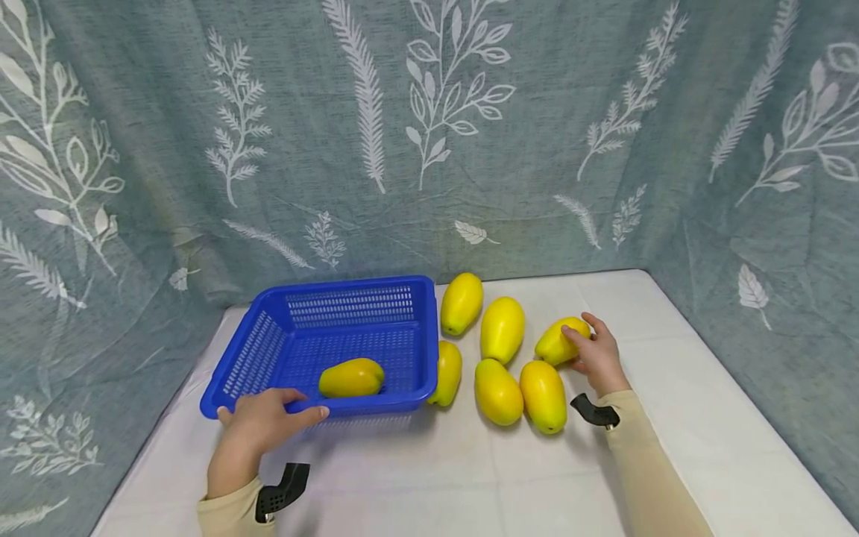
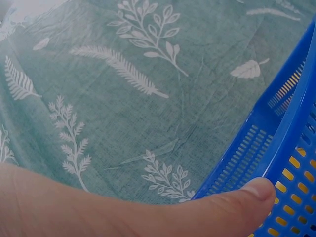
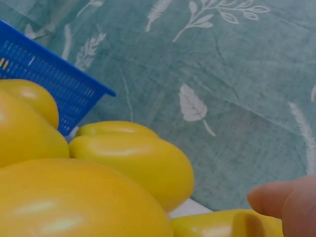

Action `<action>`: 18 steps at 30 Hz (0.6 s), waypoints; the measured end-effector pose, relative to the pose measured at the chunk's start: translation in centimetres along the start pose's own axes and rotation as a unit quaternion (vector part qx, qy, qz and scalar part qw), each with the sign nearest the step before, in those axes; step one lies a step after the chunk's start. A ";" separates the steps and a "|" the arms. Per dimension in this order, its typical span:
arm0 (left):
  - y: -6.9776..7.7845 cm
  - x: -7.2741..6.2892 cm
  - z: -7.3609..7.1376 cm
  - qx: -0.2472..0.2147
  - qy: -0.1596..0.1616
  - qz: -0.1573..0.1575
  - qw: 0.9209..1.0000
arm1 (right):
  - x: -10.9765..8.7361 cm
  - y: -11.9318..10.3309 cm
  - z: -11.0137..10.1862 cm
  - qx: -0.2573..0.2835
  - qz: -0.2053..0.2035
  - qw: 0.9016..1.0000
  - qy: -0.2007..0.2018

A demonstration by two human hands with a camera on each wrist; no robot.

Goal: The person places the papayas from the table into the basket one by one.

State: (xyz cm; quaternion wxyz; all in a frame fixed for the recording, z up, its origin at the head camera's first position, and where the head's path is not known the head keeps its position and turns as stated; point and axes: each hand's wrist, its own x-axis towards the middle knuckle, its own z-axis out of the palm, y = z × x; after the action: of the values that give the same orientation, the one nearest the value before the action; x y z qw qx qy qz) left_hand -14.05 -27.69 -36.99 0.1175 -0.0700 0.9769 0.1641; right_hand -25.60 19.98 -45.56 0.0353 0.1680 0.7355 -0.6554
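Gripping a yellow fruit (image 1: 554, 346) right of the frame's centre, the right hand (image 1: 599, 359) had thumb and fingers curved about it, partly spread. At lower left, the left hand (image 1: 262, 424) pinched the near rim of the blue basket (image 1: 349, 283). Grasping appeared to be the step in hand; lifting probably called for a firm hold, clear of the neighbouring fruits (image 1: 543, 397).

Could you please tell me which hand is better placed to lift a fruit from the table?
Probably the right hand: it is at the rightmost fruit, with other loose fruits nearby. The left hand is occupied, holding the near rim of the basket.
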 end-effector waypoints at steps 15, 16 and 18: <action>-0.1 -0.1 0.0 -0.007 0.006 -0.001 1.000 | 0.3 -0.4 -0.2 0.026 -0.016 0.999 0.030; -0.1 -0.1 0.0 -0.008 0.007 0.000 1.000 | 0.1 -0.9 -0.3 0.043 -0.022 0.998 0.037; -0.2 -0.1 0.1 -0.011 0.008 0.000 1.000 | -0.6 -2.0 -0.6 0.072 -0.036 0.995 0.052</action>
State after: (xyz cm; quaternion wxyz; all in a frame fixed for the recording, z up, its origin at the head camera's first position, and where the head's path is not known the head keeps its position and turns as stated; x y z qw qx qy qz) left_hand -13.91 -27.85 -37.07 0.1091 -0.0721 0.9760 0.1740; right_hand -25.56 20.26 -43.41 -0.0392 0.1776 0.6931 -0.6976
